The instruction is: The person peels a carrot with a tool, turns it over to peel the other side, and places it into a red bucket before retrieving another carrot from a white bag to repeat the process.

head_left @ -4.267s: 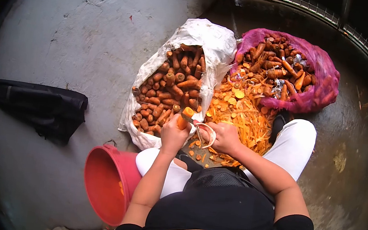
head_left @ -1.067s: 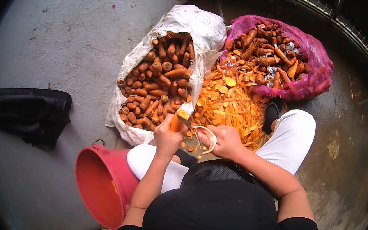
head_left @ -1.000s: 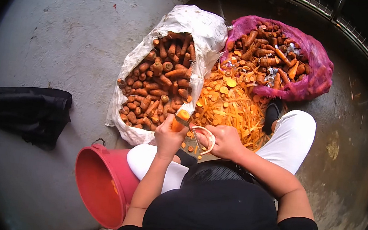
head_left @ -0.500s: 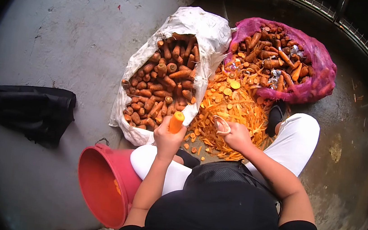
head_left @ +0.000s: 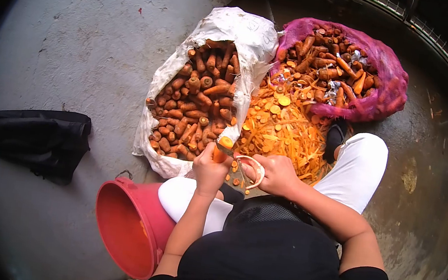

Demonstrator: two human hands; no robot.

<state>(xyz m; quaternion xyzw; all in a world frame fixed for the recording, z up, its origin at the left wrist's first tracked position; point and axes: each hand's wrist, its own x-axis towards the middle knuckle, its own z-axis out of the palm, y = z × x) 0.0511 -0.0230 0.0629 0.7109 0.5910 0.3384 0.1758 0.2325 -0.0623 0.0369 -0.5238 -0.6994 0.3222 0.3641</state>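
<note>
My left hand point(head_left: 210, 172) is wrapped round a peeled orange carrot point(head_left: 222, 153), whose cut end points up and away from me. In my right hand point(head_left: 279, 175) is a peeler point(head_left: 261, 172) with a pale looped handle. Its dark blade lies against the carrot near the top end. Beyond both hands, a heap of carrot peelings and round slices point(head_left: 280, 127) covers the floor. The white sack point(head_left: 246, 81) past my left hand lies open with many unpeeled carrots point(head_left: 189, 103) inside.
A pink mesh sack point(head_left: 391, 76) of carrots lies beyond the peelings. At my left knee a red bucket point(head_left: 168, 205) is tipped towards the left, with some orange inside. Dark cloth point(head_left: 33, 137) lies on the grey floor at far left. A metal grating edge point(head_left: 434, 39) runs along the upper right.
My right hand has moved left and slightly down, bringing the peeler from above the peelings onto the carrot. The left hand has shifted slightly right, still gripping the carrot.
</note>
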